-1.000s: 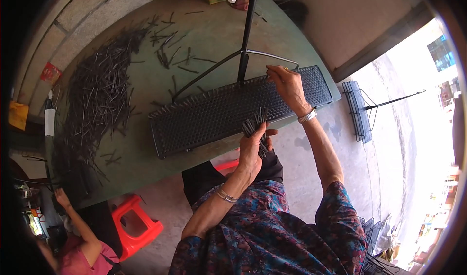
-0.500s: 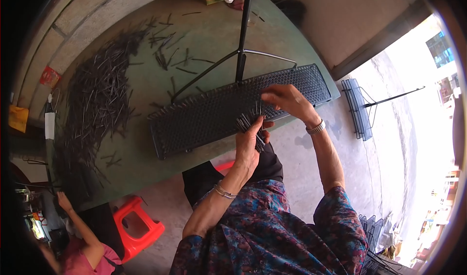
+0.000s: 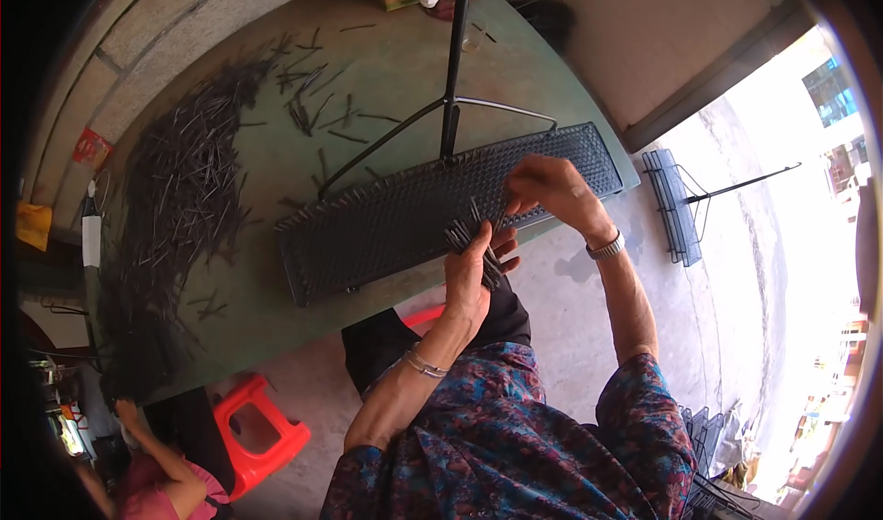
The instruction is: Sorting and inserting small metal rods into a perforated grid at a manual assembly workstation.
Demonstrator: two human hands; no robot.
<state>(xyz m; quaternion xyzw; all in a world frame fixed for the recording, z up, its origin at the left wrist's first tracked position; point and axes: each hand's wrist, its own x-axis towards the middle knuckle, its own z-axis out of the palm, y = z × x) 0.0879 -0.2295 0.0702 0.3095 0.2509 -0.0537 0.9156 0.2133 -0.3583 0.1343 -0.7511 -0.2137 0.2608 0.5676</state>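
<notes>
A bundle of thin dark sticks (image 3: 459,235) is gripped in my left hand (image 3: 467,276), their ends fanning out past the thumb. Just beyond it lies a long dark tray (image 3: 354,244) with a close grid of small holes or cells, slanting across the table's near edge. Short stick ends line part of its far rim. My right hand (image 3: 558,192) is over the tray's right half, thumb and fingers pinched together; whatever is between them is too small to tell. A black pole (image 3: 457,60) with wire braces joins the tray's far side.
The green table (image 3: 276,327) carries a large heap of dark sticks (image 3: 189,175) on the left, with loose ones scattered beside it. A red stool (image 3: 260,437) and a co-worker's arm (image 3: 161,446) are at lower left. A similar rack (image 3: 674,207) is on the right.
My right hand has shifted slightly right and away from the bundle in my left hand. The co-worker's hand at lower left has moved down a little.
</notes>
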